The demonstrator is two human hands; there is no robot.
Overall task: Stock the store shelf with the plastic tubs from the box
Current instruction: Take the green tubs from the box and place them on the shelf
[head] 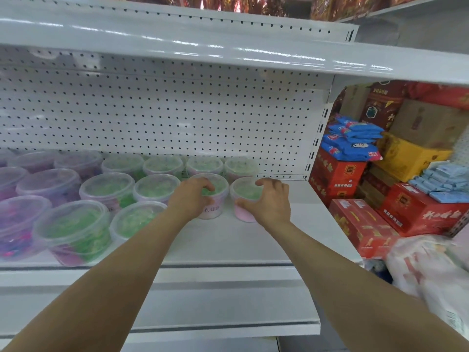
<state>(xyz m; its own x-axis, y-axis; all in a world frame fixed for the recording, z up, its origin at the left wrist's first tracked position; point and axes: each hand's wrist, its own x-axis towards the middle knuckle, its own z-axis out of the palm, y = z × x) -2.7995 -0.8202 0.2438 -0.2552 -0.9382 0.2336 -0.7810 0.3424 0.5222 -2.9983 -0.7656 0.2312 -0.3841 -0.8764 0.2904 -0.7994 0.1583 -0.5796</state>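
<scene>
Both my arms reach onto the white shelf (228,240). My left hand (191,199) grips a clear plastic tub (215,196) with green and pink contents that stands in the second row. My right hand (269,201) grips another such tub (245,199) just to its right, at the end of the same row. Several more tubs fill the shelf to the left: green ones (109,189) in the middle and purple ones (48,184) at the far left. The box is not in view.
A perforated white back panel (165,118) rises behind the tubs and another shelf (203,47) hangs overhead. Red cartons (360,224), yellow boxes (406,156) and blue packets (355,138) are stacked to the right. A plastic bag (431,273) lies lower right.
</scene>
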